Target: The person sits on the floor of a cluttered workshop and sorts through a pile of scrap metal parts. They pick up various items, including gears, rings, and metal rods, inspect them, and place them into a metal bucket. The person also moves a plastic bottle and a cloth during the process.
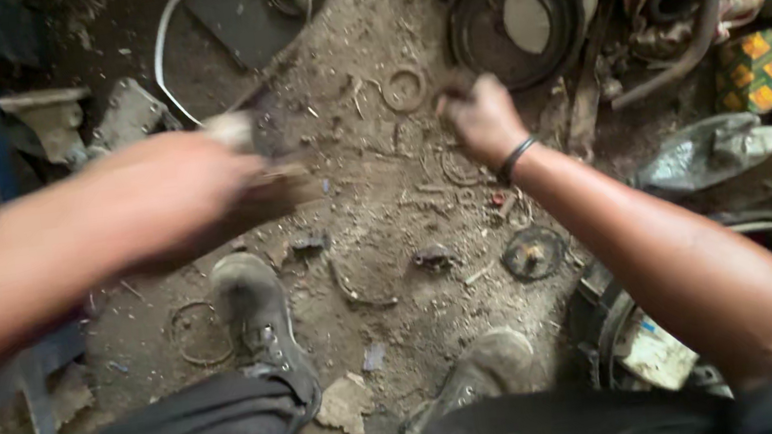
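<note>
While the left hand [196, 186] blurs across the dusty ground, a pale, light-coloured object [228, 130] shows at its twelve o'clock edge; whether the fingers clamp it cannot be told. The right hand [482, 122], curled into a loose fist and wearing a black wristband [516, 157], rests on the dirt at two o'clock. A thin metal ring [404, 89] lies just beside it at eleven. A dark round metal drum [519, 19] sits near, at one. Dusty boots [255, 311] stand at six.
</note>
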